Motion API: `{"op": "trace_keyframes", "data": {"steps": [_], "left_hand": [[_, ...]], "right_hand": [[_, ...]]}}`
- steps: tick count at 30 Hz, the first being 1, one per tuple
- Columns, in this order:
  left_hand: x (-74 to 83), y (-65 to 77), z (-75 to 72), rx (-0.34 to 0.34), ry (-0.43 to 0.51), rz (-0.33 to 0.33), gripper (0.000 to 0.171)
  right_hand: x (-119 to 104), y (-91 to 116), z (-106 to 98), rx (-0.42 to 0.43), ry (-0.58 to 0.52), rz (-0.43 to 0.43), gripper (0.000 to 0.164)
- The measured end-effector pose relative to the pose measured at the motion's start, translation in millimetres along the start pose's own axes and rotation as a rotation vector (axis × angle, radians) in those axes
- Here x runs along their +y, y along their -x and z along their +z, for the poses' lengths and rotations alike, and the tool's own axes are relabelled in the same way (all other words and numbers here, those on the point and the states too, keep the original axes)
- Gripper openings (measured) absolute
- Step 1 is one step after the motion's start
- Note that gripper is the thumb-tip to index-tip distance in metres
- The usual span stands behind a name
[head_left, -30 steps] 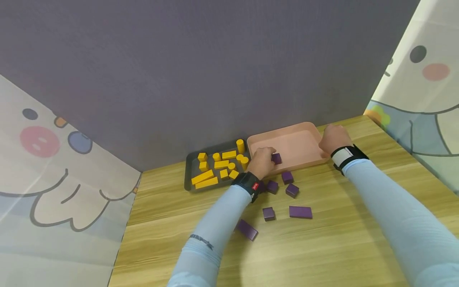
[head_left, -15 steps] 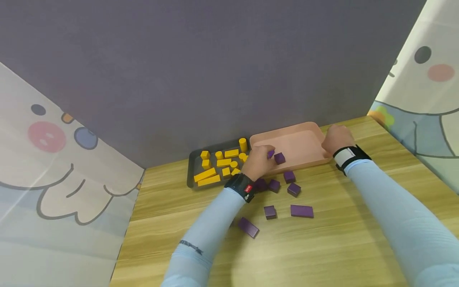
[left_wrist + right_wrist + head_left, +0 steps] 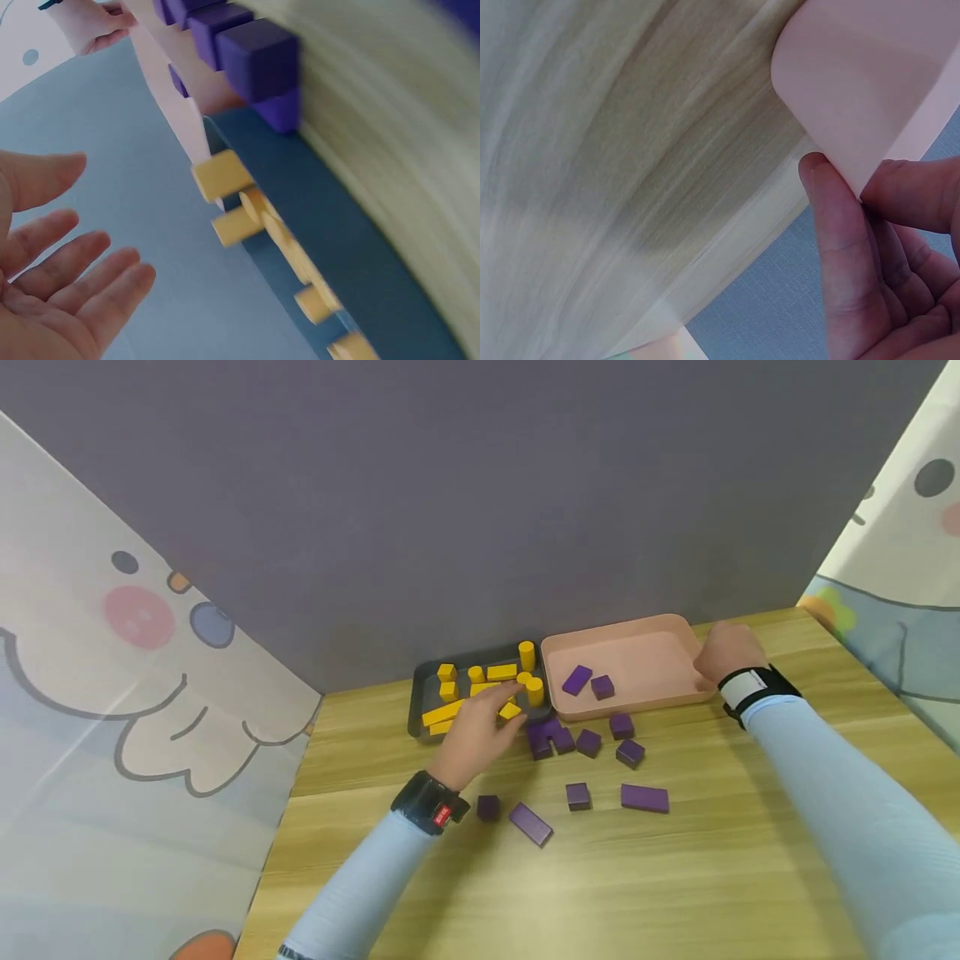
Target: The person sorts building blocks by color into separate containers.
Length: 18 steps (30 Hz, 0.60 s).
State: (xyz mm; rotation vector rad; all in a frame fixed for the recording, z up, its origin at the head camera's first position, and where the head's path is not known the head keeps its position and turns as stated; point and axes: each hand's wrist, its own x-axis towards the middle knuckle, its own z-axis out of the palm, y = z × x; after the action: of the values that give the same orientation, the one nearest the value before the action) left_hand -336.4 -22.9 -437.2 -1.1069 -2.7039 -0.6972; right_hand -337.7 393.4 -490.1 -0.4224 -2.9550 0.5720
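Note:
My left hand (image 3: 474, 737) is above the front of the dark grey tray (image 3: 414, 714), which holds several yellow blocks. Its fingers are extended and hold nothing, as the left wrist view of the hand (image 3: 67, 277) confirms. My right hand (image 3: 729, 652) pinches the right edge of the pink tray (image 3: 645, 664) between thumb and finger; the right wrist view shows that tray's wall (image 3: 855, 82) in the grip. Inside the pink tray lie a purple rectangular block (image 3: 577, 680) and a purple cube (image 3: 602, 687).
In front of the trays, several purple blocks are scattered on the wooden table (image 3: 600, 893), among them a cube (image 3: 578, 796) and a flat rectangular block (image 3: 645, 798). A grey wall (image 3: 480, 510) rises directly behind the trays. Printed panels (image 3: 90, 735) stand at both sides.
My left hand has let go of the purple rectangular block inside the pink tray and moved left, toward the dark tray. My right hand keeps its hold on the pink tray's edge.

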Motion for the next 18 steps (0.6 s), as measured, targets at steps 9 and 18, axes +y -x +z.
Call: {"op": "trace_keyframes", "data": {"steps": [9,18], "left_hand": [[-11.1,59.2,-7.2,-0.037,-0.072,-0.01,0.072],[-21.9,101.4,6.5,-0.283,-0.103,-0.054,0.078]], "right_hand": [[2.7,2.8,-4.0,-0.025,0.013,0.014,0.025],[-0.6,1.5,-1.6,-0.013,0.025,0.006,0.025]]}}
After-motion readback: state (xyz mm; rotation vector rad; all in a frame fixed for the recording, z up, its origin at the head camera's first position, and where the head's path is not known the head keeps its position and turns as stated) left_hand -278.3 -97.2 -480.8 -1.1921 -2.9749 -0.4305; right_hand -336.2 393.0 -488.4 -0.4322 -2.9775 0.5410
